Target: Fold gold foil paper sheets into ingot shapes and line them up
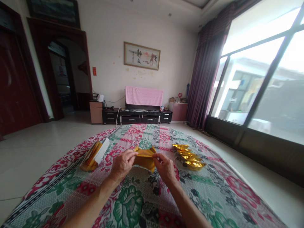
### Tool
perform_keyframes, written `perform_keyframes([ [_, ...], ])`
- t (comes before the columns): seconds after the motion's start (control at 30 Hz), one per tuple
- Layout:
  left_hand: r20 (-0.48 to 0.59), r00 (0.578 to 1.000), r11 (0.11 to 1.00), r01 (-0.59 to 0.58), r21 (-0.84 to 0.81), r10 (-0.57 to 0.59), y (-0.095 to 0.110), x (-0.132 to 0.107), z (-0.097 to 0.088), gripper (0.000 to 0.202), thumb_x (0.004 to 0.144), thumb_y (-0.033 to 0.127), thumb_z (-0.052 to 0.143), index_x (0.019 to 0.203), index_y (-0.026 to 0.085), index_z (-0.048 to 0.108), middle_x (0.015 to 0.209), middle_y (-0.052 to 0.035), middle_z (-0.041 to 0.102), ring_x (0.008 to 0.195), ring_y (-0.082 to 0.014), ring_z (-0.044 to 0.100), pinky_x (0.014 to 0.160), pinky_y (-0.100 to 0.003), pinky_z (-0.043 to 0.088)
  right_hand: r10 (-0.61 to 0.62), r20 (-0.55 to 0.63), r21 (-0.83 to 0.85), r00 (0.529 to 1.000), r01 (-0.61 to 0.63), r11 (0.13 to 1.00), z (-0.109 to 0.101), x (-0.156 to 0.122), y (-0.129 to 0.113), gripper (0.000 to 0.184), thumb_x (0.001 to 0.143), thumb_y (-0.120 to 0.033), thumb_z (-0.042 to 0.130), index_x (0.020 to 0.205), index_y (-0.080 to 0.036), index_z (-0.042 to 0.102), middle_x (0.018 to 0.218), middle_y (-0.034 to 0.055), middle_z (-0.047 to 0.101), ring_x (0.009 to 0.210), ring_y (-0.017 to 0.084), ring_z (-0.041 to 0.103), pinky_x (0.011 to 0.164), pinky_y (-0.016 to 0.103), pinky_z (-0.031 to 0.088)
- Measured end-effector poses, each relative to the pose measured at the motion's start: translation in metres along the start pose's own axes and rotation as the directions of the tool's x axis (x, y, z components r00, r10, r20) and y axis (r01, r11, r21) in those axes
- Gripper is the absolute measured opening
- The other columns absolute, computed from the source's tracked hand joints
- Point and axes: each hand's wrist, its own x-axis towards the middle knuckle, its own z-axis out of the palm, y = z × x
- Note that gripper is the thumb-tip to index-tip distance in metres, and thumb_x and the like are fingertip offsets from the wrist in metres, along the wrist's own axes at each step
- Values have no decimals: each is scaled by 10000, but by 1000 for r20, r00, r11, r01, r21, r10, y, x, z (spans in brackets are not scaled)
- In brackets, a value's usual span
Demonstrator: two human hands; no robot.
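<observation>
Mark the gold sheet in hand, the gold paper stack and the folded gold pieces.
gold sheet (145, 158): head view, middle of the sheet.
gold paper stack (91, 160): head view, its gold side edge.
folded gold pieces (190, 157): head view, middle of the pile.

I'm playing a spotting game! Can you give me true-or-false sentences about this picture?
1. The left hand and the right hand both pinch one shiny gold paper sheet. True.
2. The pile of folded gold paper shapes lies left of the hands. False: it lies to their right.
3. A flowered red-and-green quilt lies under the hands. True.
4. The stack of flat gold sheets is held in the right hand. False: it lies on the quilt.
</observation>
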Motion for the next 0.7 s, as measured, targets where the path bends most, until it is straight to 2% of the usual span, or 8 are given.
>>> perform_keyframes([
  [0.1,-47,998,998,30,-46,-32,4,0,2,231,798,173,454,884,209,665,919,-32,683,821,-149,638,768,-242,494,13,-18,26,1000,-12,1000,1,0,-3,181,728,-255,515,784,-191,675,667,14,660,517,122,543,548,218,405],
  [0.23,-78,997,996,20,-85,-27,7,1,3,202,790,185,463,863,191,651,897,-39,684,833,-152,637,777,-238,498,152,34,224,988,-156,962,6,-1,-1,176,723,-293,528,787,-166,632,583,1,624,488,122,531,491,205,387],
  [0.33,-81,996,996,13,-87,-20,10,1,1,185,776,196,478,850,180,647,904,-51,675,859,-160,630,790,-242,494,194,90,324,977,-213,922,7,-2,-2,191,692,-303,565,782,-146,626,587,-3,604,478,104,492,461,193,355],
  [0.4,-48,998,994,35,-104,-40,13,0,1,174,769,215,490,837,173,645,892,-55,665,823,-158,629,731,-230,505,199,113,366,974,-227,902,7,-2,-3,221,701,-325,564,778,-132,638,610,7,605,508,104,495,481,195,367],
  [0.5,-4,996,985,90,-148,-92,16,-3,2,173,778,257,498,818,180,648,843,-48,655,759,-151,623,655,-212,499,194,53,376,980,-199,905,9,-2,-1,279,719,-370,555,799,-120,651,624,20,613,533,110,506,515,208,396],
  [0.57,-21,988,972,145,-186,-151,16,-4,5,175,781,276,508,819,189,655,847,-46,657,774,-156,620,679,-217,490,173,-16,343,985,-157,926,12,-2,0,300,715,-361,567,880,-126,650,659,26,632,546,117,523,532,216,417],
  [0.63,-48,970,943,221,-249,-240,14,-5,9,175,765,294,540,844,195,661,893,-46,662,789,-164,620,697,-227,485,117,-48,293,992,-98,951,13,-4,0,275,726,-331,562,913,-148,645,726,36,656,596,130,562,578,226,450],
  [0.7,-26,937,882,318,-347,-348,11,-4,11,261,740,313,578,967,200,644,912,-44,668,760,-171,625,653,-234,485,38,-55,257,998,-23,966,14,-5,-2,233,745,-289,543,922,-170,636,812,46,670,673,144,599,643,238,477],
])
